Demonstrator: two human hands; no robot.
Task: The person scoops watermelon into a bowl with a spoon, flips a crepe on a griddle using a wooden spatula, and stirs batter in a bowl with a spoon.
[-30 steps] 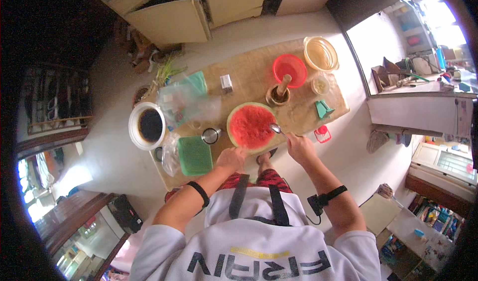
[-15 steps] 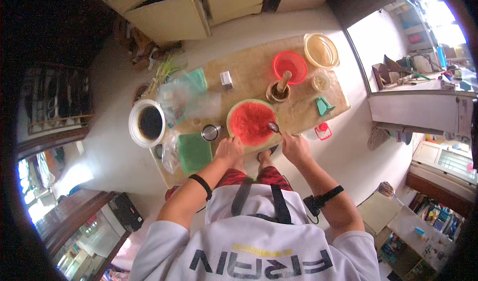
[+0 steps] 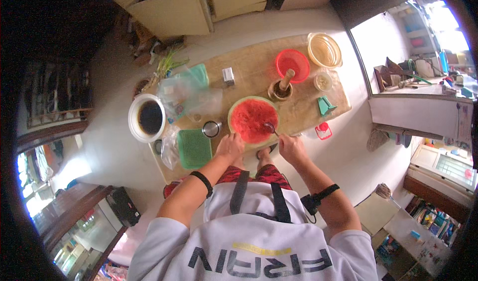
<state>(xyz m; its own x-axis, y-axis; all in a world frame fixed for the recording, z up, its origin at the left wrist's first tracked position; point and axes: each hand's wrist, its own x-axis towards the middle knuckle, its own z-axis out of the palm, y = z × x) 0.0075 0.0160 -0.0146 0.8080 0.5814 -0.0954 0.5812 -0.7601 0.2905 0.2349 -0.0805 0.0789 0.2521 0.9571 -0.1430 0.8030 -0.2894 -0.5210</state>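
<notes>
Spoon (image 3: 270,128) moved onto watermelon half (image 3: 253,120); right hand (image 3: 293,149) grips it, left hand (image 3: 230,147) steadies rind.

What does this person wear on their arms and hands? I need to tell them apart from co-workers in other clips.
Both hands are bare, no gloves. The left hand has a plain black band at its wrist. The right hand has a black strap with a small black device on the forearm. White short sleeves with dark lettering on the chest.

Bright daylight, heavy fisheye.
I see blown-out glare at the upper right, a black vignette around the rim, edges bending outward, soft even light on the table (image 3: 249,72), faint shadows, and corners slightly blurred.
</notes>
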